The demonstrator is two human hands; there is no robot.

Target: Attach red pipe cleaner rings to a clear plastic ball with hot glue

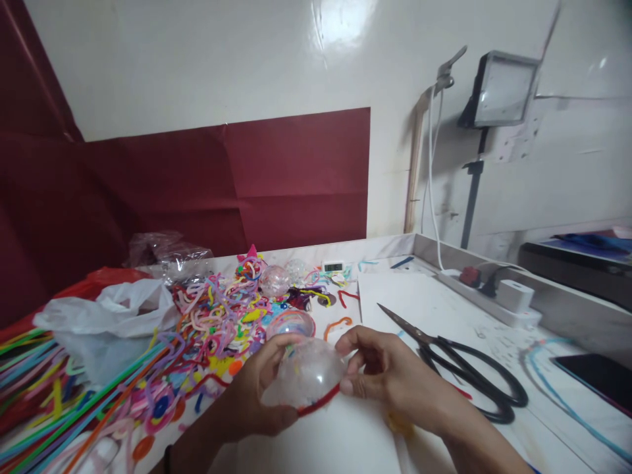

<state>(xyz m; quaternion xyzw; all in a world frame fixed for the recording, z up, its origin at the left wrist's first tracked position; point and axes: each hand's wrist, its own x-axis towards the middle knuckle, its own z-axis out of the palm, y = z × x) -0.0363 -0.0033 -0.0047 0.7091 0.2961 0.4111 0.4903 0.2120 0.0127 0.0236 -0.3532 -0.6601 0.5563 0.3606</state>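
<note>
A clear, hazy plastic dome (310,370) is held low in front of me. My left hand (247,395) wraps round its left side, thumb along the near edge. Along that near rim runs a fuzzy red pipe cleaner (320,400). At the rim's right end, my right hand (382,368) pinches the red pipe cleaner between thumb and fingers. Just behind the dome lies another clear round plastic piece (291,322) with a coloured edge. Black-handled scissors (444,355) lie to the right, partly behind my right hand.
Tangled pipe cleaners and small trinkets (217,316) cover the left side, beside a white plastic bag (113,313). Long straight pipe cleaners (74,408) lie nearest me. On the right are a power strip (488,299), a phone (592,378) and a lamp (508,89).
</note>
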